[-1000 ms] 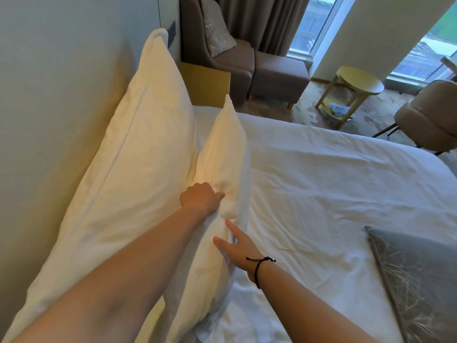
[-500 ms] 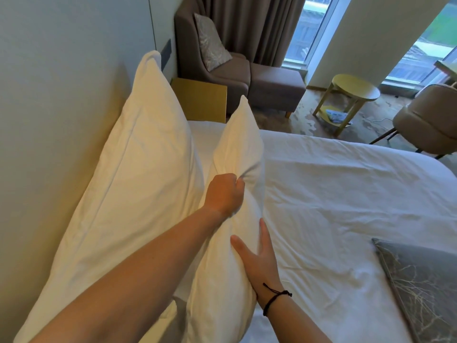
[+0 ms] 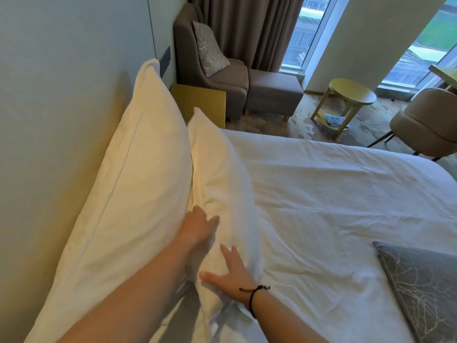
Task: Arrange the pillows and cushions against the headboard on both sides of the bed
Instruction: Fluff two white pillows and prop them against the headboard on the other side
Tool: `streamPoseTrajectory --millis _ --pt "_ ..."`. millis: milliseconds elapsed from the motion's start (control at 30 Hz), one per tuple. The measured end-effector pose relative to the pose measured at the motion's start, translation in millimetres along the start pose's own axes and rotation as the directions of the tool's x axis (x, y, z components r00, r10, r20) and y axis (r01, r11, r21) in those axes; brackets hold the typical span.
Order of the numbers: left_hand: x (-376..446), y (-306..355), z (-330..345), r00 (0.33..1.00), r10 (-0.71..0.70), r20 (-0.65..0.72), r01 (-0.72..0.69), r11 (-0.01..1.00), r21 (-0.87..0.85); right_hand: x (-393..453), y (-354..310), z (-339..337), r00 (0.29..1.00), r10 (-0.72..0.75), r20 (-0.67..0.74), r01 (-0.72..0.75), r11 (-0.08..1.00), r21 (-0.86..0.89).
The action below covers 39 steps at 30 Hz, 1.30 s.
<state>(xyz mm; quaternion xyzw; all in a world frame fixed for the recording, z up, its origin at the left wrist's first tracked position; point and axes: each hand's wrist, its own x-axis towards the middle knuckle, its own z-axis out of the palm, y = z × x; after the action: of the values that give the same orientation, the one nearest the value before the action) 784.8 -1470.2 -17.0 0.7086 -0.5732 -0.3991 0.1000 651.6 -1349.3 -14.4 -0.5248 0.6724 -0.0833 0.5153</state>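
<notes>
Item: smaller white pillow (image 3: 222, 194), standing on edge on the bed (image 3: 333, 206), leaning on the larger white pillow (image 3: 128, 194) propped against the headboard (image 3: 49, 120); long axis runs from 6 to 12 o'clock. Left hand (image 3: 197, 227) lies on its top seam with fingers loosely spread toward 1 o'clock; right hand (image 3: 230, 273) lies flat on its front face at the near end, fingers apart, gripping nothing. Grey patterned cushion (image 3: 420, 288) lies flat at 3 o'clock of the right hand, the nearer hand for it.
</notes>
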Motion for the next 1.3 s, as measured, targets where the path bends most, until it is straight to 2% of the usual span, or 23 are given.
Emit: streamPoseTrajectory --millis 67,133,200,300,400,467,567,633,767,933,1067,1100,1167,1233,1300 --pt "-30 -26 29 0.997 -0.045 -0.059 0.041 0.997 -0.063 -6 14 17 1.0 0.004 -0.015 -0.005 0.998 -0.063" --pt "-59 -44 50 0.994 -0.046 -0.095 0.034 0.991 -0.127 -12 19 23 0.999 -0.007 -0.049 0.004 0.998 -0.056" --pt "-83 -54 64 0.994 -0.075 -0.085 0.055 0.975 -0.215 -15 21 22 0.998 -0.025 -0.062 0.023 0.999 -0.035" --pt "-109 -67 79 0.984 -0.178 -0.016 0.164 0.936 -0.312 -17 23 16 0.999 -0.017 -0.049 0.016 1.0 -0.021" --pt "-127 -74 81 0.975 -0.203 0.09 0.218 0.949 -0.228 -21 25 13 0.998 0.0 -0.056 0.004 0.998 0.061" --pt "-129 -73 78 0.988 -0.127 0.084 0.14 0.975 -0.174 -21 24 13 0.998 0.025 -0.062 -0.015 0.989 0.15" --pt "-131 -62 64 0.997 0.011 -0.073 -0.012 1.0 -0.012 -18 17 9 0.984 0.162 -0.072 -0.116 0.897 0.427" --pt "-134 -56 48 0.978 0.1 -0.182 -0.09 0.994 0.067 -16 8 7 0.977 0.208 -0.056 -0.148 0.838 0.526" --pt "-140 -62 17 0.944 0.161 -0.287 -0.141 0.986 0.089 -13 -9 21 0.989 0.135 -0.061 -0.083 0.844 0.53" --pt "-154 -79 10 0.982 0.074 -0.176 -0.024 0.962 0.27 -22 6 36 0.989 0.144 0.016 -0.136 0.883 0.45" --pt "-167 -71 26 0.957 0.06 -0.285 -0.006 0.982 0.19 -33 27 26 0.993 0.114 0.032 -0.118 0.922 0.369" --pt "-169 -65 30 0.945 0.074 -0.319 -0.018 0.984 0.176 -35 33 21 0.994 0.105 0.037 -0.111 0.925 0.362" --pt "-173 -54 39 0.928 0.142 -0.343 -0.051 0.964 0.261 -40 45 7 0.996 0.084 0.043 -0.094 0.931 0.354" --pt "-180 -40 50 0.922 0.228 -0.313 -0.085 0.909 0.409 -46 62 -7 0.996 0.079 0.038 -0.087 0.933 0.349" --pt "-186 -24 65 0.901 0.336 -0.275 -0.172 0.857 0.485 -51 84 -23 0.995 0.095 0.027 -0.098 0.916 0.388"
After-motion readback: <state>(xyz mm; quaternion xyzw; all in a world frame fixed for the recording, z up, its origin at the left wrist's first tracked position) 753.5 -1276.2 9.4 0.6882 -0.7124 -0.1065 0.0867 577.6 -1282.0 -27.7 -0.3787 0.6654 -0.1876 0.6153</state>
